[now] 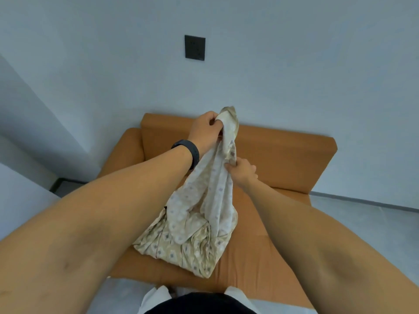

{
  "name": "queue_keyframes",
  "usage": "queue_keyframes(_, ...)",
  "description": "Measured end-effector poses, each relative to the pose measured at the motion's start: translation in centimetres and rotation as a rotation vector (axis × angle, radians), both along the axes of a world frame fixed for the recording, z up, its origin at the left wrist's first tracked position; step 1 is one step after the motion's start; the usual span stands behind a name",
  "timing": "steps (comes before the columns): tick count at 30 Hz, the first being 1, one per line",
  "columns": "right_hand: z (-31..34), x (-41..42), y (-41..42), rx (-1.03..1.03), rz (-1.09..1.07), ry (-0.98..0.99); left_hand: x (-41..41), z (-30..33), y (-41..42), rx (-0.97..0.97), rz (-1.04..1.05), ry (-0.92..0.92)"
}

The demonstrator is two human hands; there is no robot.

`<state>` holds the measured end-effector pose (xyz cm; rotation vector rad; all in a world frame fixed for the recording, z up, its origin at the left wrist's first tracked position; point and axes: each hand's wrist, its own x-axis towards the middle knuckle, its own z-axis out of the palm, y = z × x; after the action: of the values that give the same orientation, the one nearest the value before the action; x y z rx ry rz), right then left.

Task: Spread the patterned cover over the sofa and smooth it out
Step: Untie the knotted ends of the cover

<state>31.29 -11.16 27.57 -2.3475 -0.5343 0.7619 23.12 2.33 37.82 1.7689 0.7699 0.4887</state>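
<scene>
The patterned cover [199, 214], cream and beige with small grey motifs, hangs bunched above the orange sofa [283, 155]. Its lower part lies crumpled on the seat cushion. My left hand [205, 128] grips the top end of the cloth, held up in front of the backrest. My right hand [241, 171] pinches a fold a little lower, on the cloth's right side. A dark band sits on my left wrist.
The sofa stands against a pale wall with a black wall plate [195, 47] above it. A grey floor [374, 220] shows to the right, and a dark skirting strip [61, 183] to the left. My own clothing [199, 302] fills the bottom edge.
</scene>
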Motion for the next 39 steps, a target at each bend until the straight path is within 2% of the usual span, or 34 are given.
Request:
queue_keyframes(4,-0.9,0.4,-0.9,0.065,-0.018,-0.017,-2.3,-1.1,1.7,0.243,0.103,0.113)
queue_keyframes(7,-0.6,1.3,-2.1,0.088,-0.039,-0.087,-4.3,-2.6,3.3,0.290,0.083,0.244)
queue_keyframes(11,3.6,3.6,-0.4,0.198,-0.284,-0.182,-4.5,-1.7,4.2,0.371,0.032,0.302)
queue_keyframes(18,18.6,7.4,5.2,0.654,-0.549,-0.344,-1.3,4.9,4.0,0.385,0.077,0.070)
queue_keyframes(22,26.5,8.3,6.1,0.890,-0.598,-0.390,0.0,7.9,2.9,0.412,0.088,-0.051)
queue_keyframes(25,27.5,8.2,5.7,0.864,-0.516,-0.485,0.7,9.0,2.4,0.401,0.135,-0.089)
queue_keyframes(28,24.0,8.0,4.7,0.761,-0.426,-0.476,0.1,8.3,2.2,0.405,0.167,-0.066)
queue_keyframes(34,17.2,6.1,1.9,0.619,-0.253,-0.458,-2.1,5.6,2.9,0.425,0.258,0.131)
queue_keyframes(37,15.5,4.2,1.1,0.542,-0.038,-0.478,-2.3,4.4,2.1,0.355,0.168,0.204)
queue_keyframes(39,14.5,3.0,0.8,0.505,0.101,-0.453,-1.9,3.6,0.1,0.434,-0.002,0.188)
